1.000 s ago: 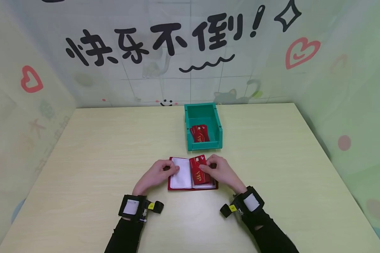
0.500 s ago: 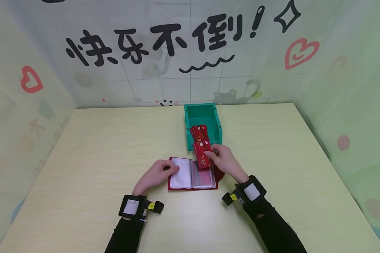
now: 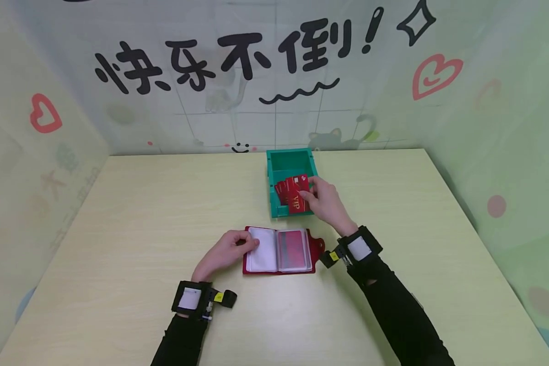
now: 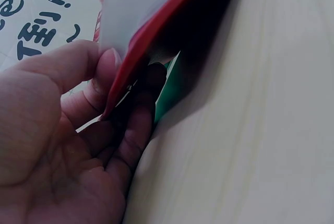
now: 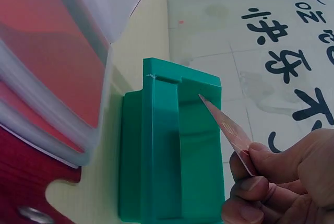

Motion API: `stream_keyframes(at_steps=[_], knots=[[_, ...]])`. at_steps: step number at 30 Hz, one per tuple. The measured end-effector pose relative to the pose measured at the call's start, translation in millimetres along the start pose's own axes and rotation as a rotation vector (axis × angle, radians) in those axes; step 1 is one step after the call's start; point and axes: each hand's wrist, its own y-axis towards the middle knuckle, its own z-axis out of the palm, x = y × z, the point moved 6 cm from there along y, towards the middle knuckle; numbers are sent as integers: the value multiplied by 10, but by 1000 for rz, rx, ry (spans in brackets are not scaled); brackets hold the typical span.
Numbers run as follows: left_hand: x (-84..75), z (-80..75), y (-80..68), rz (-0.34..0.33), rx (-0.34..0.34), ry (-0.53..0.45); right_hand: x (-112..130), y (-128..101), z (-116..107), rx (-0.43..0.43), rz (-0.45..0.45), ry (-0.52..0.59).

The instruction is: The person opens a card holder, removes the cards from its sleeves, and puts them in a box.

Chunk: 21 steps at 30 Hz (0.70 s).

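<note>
An open red card holder [image 3: 295, 251] with clear plastic sleeves lies on the table. My left hand [image 3: 232, 250] pinches its left edge between thumb and fingers; in the left wrist view the thumb presses on the white page and the fingers sit behind the red cover [image 4: 151, 31]. My right hand [image 3: 326, 202] pinches a red VIP card [image 3: 297, 194] by its right side, over the front of the teal bin [image 3: 274, 168]. The right wrist view shows that card [image 5: 229, 130] almost edge-on, tilted above the bin. More red cards [image 3: 281, 192] lie in the bin, partly hidden behind it.
The teal bin stands just beyond the card holder, near the back of the table [image 3: 164, 203]. A red flap with a snap button [image 3: 319, 245] sticks out at the holder's right. A printed backdrop [image 3: 187, 117] rises behind the table.
My right hand has lifted the VIP card off the holder's right page and carried it forward to over the bin, uncovering the sleeves. My left hand has stayed in place.
</note>
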Motion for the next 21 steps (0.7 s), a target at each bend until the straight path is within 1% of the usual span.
stream_keyframes(at_steps=[3, 6, 13, 18, 21], knots=[[4, 3, -4, 11, -2, 5, 43, 99, -14, -15, -1, -42], [7, 9, -9, 12, -2, 7, 91, 200, 10, 5, 17, -90], [7, 19, -28, -1, 0, 3, 172, 425, 186, 133, 76, -264], [-17, 27, -46, 6, 1, 2, 125, 514, 317, 216, 131, -328], [-22, 25, -54, 9, 1, -2, 101, 534, 381, 258, 148, -366]])
